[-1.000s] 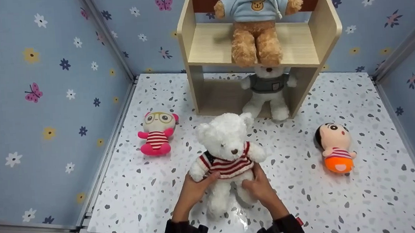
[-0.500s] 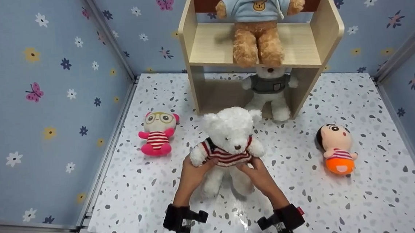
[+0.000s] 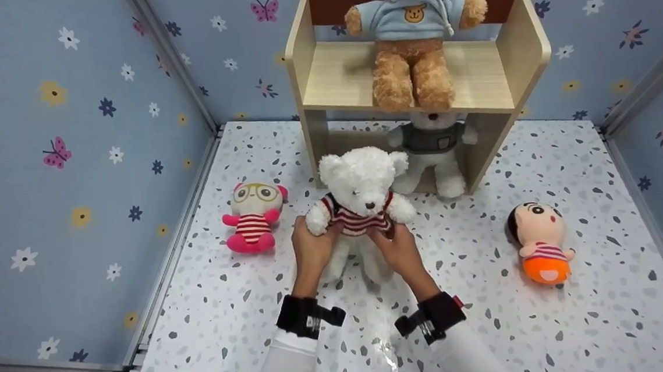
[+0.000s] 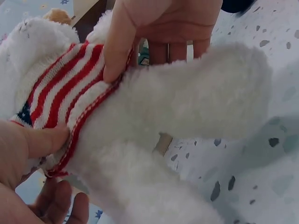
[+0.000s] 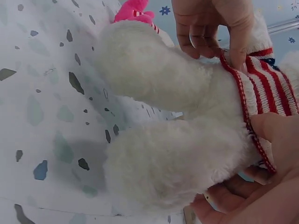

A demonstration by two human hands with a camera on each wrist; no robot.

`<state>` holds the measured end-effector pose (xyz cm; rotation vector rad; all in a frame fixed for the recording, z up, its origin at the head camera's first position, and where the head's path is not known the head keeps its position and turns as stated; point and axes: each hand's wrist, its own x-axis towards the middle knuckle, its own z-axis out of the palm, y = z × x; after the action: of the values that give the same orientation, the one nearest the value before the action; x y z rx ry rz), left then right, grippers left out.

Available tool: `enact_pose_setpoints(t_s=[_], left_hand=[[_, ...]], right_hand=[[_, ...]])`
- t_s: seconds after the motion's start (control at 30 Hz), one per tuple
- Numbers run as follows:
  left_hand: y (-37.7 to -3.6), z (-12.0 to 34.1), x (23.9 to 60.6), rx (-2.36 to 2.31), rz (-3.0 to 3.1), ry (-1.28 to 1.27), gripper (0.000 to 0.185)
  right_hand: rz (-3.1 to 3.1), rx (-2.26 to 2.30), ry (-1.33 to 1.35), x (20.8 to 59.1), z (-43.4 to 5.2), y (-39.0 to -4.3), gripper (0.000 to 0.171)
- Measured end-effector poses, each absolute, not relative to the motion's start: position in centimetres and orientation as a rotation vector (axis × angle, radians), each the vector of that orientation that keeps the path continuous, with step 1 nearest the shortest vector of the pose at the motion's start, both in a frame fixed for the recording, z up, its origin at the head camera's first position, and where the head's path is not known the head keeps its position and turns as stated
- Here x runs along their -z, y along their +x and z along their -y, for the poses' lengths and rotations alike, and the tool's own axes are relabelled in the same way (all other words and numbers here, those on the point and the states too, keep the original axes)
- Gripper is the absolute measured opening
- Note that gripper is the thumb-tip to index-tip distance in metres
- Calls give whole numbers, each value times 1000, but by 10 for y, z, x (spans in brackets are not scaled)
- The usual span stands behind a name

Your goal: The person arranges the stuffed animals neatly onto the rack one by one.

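A white teddy bear (image 3: pixel 359 187) in a red-and-white striped sweater is held upright above the speckled floor (image 3: pixel 247 308), in front of the wooden shelf (image 3: pixel 520 44). My left hand (image 3: pixel 311 248) grips its waist from the left and my right hand (image 3: pixel 395 246) grips it from the right. In the left wrist view the bear (image 4: pixel 187 112) fills the frame, with my left hand's thumb (image 4: pixel 39 140) on the sweater hem. The right wrist view looks at the bear's legs (image 5: pixel 159 154) and my right hand (image 5: pixel 275 154) curled under the sweater.
A brown bear in a blue hoodie (image 3: pixel 411 34) sits on the shelf's upper level, a white bear in a grey top (image 3: pixel 431 147) on the lower one. A pink striped doll (image 3: pixel 252 215) sits at the left, an orange-bottomed doll (image 3: pixel 539 241) at the right. Flowered blue walls (image 3: pixel 44 171) surround the floor.
Both hands have carried the white bear away from me and upward, from the near middle of the floor to just in front of the shelf's lower opening.
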<state>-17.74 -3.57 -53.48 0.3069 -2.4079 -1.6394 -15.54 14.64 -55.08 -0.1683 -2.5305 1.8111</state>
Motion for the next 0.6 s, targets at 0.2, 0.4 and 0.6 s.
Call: enact_pose_setpoints(t_s=[0.2,0.4,0.6], left_hand=[[-208,24,531,1564,2442,336,36],[-238,11,532,1744,2393,403,27],[-263,-1,532,1972,2268,457,22]], right_hand=[[2583,-1726,-320,544,-144,-185,42],[2615,-1701,-431,531,-144,-213,32],[2620,-1698,-438,517,-146,-241,30]])
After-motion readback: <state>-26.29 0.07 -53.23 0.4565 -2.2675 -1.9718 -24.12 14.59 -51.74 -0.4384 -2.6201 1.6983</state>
